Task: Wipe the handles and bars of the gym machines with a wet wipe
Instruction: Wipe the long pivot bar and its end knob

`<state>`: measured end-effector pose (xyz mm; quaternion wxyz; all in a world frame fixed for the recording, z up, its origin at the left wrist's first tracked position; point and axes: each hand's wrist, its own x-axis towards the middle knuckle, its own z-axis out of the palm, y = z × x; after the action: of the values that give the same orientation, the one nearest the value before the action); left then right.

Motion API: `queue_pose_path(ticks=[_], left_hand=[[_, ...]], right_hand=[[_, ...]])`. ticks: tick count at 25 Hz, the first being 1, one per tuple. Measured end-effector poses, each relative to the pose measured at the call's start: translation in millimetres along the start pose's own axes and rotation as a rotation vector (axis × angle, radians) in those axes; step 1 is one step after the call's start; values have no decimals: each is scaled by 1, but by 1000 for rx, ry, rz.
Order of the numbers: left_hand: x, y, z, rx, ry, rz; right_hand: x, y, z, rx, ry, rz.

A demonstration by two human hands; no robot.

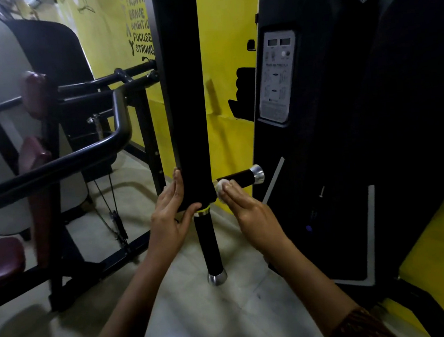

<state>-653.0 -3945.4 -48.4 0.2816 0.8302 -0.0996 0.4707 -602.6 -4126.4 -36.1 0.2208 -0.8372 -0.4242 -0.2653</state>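
Item: wipe (pixel 222 189), white and bunched. It lies against the inner end of the side handle (pixel 239 179), where that handle meets the arm (pixel 182 91).

Right hand (pixel 249 214): fingers (pixel 231 194) straight, pressing the wipe onto the side handle. Whether the thumb helps to hold it cannot be told.

Left hand (pixel 170 218): spread flat, palm on the arm's left face. Its fingers point up along the edge and the thumb lies across the arm's bottom end. The two hands sit apart, one on each side of the arm.

Arm: black and broad, hanging upright.

Side handle: black grip with a chrome cap (pixel 257 174), sticking out to the right.

Lower handle (pixel 208 244): black grip hanging from the arm's bottom end, with a chrome cap (pixel 217 277) at its tip. Neither hand touches it.

Cover (pixel 334 145): tall and black, just right of the side handle. It bears a grey placard (pixel 277 80), print too small to read.

Wall (pixel 221 47): yellow, behind the arm, with black lettering (pixel 139 22) at its upper left.

Second machine, toward the floor's left edge: curved black bar (pixel 80 156), maroon pads (pixel 34 93) and a maroon seat (pixel 0 260).

Floor (pixel 228 315): pale and glossy.

Sleeves (pixel 363 328): dark and patterned, at the bottom of the view.
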Motion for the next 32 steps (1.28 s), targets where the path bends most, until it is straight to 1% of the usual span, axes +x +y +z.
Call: queue_pose_path(ticks=[2,3,4,5,6,7,8,9,10,12,15,17,20,21,22,23,24,25,26,28,30,32], left_hand=[[0,1,1,11,0,9],[0,2,2,15,-1,10],[0,2,1,18,-2,13],[0,3,1,22,1,21],[1,3,1,24,2,26],[1,3,1,23,0,28],[1,2,1,23,-1,28],[1,2,1,20,1,28],[0,2,0,17,2,27],[1,2,0,16,-1,26],[2,1,1,12,2,31],[1,2,2,11,7,31],[1,3,2,12,11,23],[1,3,3,12,8,19],[1,3,2,9,5,13],[2,3,2,5,3,11],[2,2,1,5,2,15],[2,2,-1,7,3,24],[2,1,-2,9,4,34],[2,0,-3,4,4,39],[1,0,-1,0,13,36],[1,0,0,-4,22,29]], right_hand=[[-17,3,0,55,-108,41],[-23,7,-1,91,-90,77],[-26,8,-3,140,0,126],[-25,8,-5,165,92,130],[-19,5,-6,188,142,111],[-10,1,-2,207,128,76],[-2,-4,4,211,76,54],[4,-10,9,234,23,55],[8,-13,15,251,17,71],[13,-8,18,248,60,62],[14,3,9,126,132,8],[12,13,3,59,171,80],[22,33,-5,-12,233,298],[30,33,-8,3,227,346],[38,28,-10,38,181,336],[44,20,-10,75,98,254],[46,12,-7,95,-10,134],[45,5,-5,82,-119,26],[42,3,-6,55,-181,-44],[41,16,-12,27,-169,-44],[40,36,-20,-15,-131,23],[40,50,-25,-3,-68,76]])
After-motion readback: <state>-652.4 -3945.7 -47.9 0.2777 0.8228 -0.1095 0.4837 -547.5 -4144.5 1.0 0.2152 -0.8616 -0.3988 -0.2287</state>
